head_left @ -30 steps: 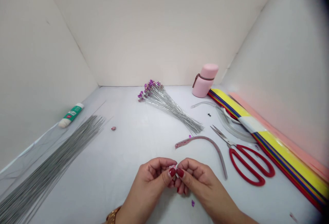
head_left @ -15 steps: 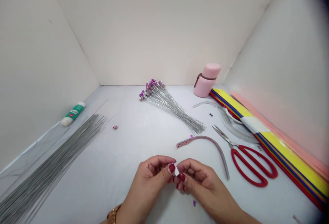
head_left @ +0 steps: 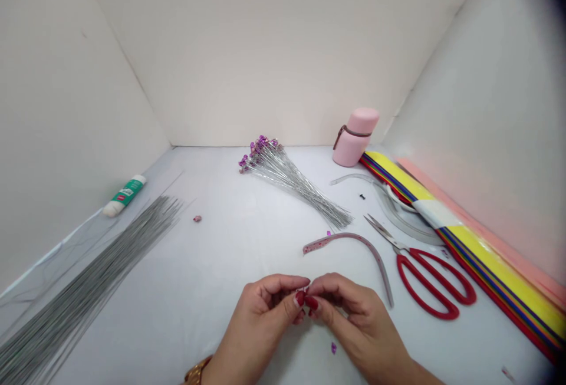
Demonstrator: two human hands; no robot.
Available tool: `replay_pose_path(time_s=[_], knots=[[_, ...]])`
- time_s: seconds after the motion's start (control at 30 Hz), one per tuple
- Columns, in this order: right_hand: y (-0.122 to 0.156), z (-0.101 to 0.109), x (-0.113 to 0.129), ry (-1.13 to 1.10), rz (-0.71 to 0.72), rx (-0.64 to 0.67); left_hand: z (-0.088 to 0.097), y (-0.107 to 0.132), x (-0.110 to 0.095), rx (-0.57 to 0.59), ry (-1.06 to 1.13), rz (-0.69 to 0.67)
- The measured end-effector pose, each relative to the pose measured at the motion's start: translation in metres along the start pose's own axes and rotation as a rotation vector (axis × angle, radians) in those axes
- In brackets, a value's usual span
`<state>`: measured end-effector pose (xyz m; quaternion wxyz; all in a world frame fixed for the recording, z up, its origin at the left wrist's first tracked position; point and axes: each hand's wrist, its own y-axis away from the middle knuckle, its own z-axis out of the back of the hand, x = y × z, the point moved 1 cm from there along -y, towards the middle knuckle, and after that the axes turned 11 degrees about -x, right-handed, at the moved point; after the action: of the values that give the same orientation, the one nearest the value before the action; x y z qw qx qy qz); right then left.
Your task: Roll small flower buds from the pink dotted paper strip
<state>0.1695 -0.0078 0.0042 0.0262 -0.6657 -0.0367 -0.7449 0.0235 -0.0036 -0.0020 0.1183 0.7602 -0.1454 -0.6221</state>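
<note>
You have a white tabletop (head_left: 230,243) before you; along your right lies a long stack of flat multicoloured strips (head_left: 490,262), yellow uppermost, and on your left a sheaf of thin grey wires (head_left: 101,267); toward the back wall rests a bundle of silver stems with shiny purple heads (head_left: 300,187), the heads pointing back and to the left. Your left hand (head_left: 269,308) and right hand (head_left: 349,314) meet at the front; right of them lie red-handled metal scissors (head_left: 401,248), blades pointing away from you, and just beyond them a curved, pinkish speckled strip (head_left: 364,242); a small purple scrap (head_left: 333,348) lies near your right thumb. Smallest is the tiny pale piece (head_left: 305,289) at the meeting fingertips; your thumbs and index fingers pinch narrowly around it, so it sits between the two hands, above the table; only a whitish-pink sliver shows; its long axis, and which way it points, you cannot tell.
</note>
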Motion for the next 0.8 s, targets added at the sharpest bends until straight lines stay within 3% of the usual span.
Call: replay_pose_path(time_s=[0.2, 0.47, 0.63, 0.8], knots=[[0.0003, 0.0005, -0.0010, -0.010, -0.031, 0.032, -0.0018, 0.0004, -0.0003, 0.018, 0.104, 0.051], [-0.0018, -0.0035, -0.0064, -0.204, -0.224, -0.038, -0.0018, 0.0004, 0.0013, 0.032, 0.119, 0.050], [-0.0026, -0.0046, -0.0058, -0.301, -0.231, -0.052, -0.0009, -0.0009, 0.0043, 0.005, 0.169, 0.106], [-0.0024, -0.0035, -0.0053, -0.241, -0.179, 0.002, 0.0000, -0.0011, 0.0066, -0.039, 0.288, 0.212]])
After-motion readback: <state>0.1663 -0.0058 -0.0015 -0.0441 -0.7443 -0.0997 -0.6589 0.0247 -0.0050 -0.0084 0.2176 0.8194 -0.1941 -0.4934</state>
